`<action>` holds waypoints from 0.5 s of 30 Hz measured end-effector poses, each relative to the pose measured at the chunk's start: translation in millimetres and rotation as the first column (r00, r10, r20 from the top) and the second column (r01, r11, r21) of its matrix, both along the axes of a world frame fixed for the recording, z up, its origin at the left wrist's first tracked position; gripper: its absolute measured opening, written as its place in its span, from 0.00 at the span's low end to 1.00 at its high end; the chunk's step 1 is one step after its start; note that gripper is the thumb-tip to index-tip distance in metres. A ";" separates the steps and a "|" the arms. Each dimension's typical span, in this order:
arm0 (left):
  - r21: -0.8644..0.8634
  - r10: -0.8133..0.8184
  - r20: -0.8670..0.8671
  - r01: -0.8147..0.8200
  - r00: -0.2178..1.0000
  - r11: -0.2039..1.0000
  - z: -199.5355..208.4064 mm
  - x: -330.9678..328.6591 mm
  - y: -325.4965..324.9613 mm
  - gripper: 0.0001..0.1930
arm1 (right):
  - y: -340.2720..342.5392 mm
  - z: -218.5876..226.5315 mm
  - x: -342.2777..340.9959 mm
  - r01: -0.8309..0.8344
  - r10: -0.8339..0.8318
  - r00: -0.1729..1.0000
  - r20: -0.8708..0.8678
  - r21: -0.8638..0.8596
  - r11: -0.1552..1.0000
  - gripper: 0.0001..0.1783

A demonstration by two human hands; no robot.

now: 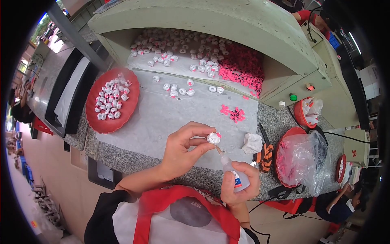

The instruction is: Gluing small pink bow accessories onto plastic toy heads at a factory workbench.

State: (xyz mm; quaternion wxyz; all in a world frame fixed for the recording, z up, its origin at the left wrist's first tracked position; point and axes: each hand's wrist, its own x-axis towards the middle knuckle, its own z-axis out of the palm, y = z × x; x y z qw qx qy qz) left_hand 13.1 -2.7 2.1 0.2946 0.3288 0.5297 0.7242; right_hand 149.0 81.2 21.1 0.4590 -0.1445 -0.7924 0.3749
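Between the thumb and fingers of my left hand (185, 146) is a small white cat-shaped head (213, 138) with a pink bow. My right hand (243, 185) grips a clear glue bottle (237, 177), its thin nozzle tip touching or very close to the underside of the head. On the white paper (154, 105) beyond my hands stand several more white heads (183, 91). A small pile of pink bow pieces (233, 113) lies to their right. A crumpled white cloth (252, 143) is just right of my hands.
A red scalloped plate (107, 129) of white heads stands at the left. Under the pale green hood (211, 20) are many more heads and a pink heap (241, 67). Orange-and-black handled pliers (266, 156), a bag-covered red plate (298, 132) and a red basket (300, 112) stand right.
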 end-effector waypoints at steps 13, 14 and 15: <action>-0.019 0.017 -0.018 -0.017 1.000 1.000 0.9 -1.6 -0.8 0.16 | 3.7 5.3 1.8 -0.002 0.002 1.000 0.019 0.031 1.000 0.13; -0.022 0.013 -0.015 -0.014 1.000 1.000 1.2 -1.7 -0.9 0.16 | 3.7 5.1 1.4 -0.002 0.001 1.000 0.019 0.031 1.000 0.13; -0.022 0.013 -0.015 -0.014 1.000 1.000 1.5 -1.9 -1.2 0.16 | 3.6 5.0 0.6 -0.006 0.006 1.000 0.007 0.029 1.000 0.13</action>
